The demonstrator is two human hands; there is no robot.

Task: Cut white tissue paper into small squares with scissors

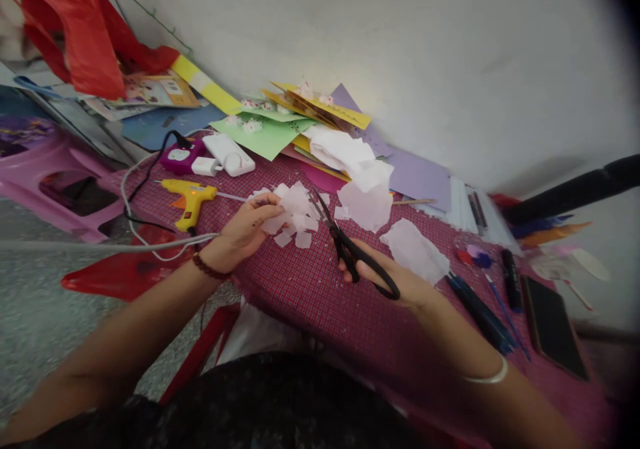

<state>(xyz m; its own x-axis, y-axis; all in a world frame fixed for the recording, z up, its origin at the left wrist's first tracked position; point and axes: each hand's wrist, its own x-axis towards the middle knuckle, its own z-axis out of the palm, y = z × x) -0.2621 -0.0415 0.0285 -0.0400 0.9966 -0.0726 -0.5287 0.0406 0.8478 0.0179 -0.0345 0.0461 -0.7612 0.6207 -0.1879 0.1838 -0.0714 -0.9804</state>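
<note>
My left hand (253,225) is closed, pinching a piece of white tissue paper (273,223) between thumb and fingers. Small cut squares of the same paper (303,222) lie in a loose pile beside and under it. In my right hand (373,272) is a pair of black-handled scissors (345,242), blades pointing up and left towards the pile and slightly apart. The blade tips are near the squares; I cannot tell whether they touch paper. Larger sheets of tissue paper (367,203) lie just beyond the scissors, and another crumpled sheet (417,249) rests to their right.
A yellow glue gun (189,199) with cables lies left, near a purple adapter (181,155) and white power bank (229,154). Coloured card (265,135) is stacked at the wall. A phone (554,325) and dark pens lie right. A pink stool (60,175) stands left.
</note>
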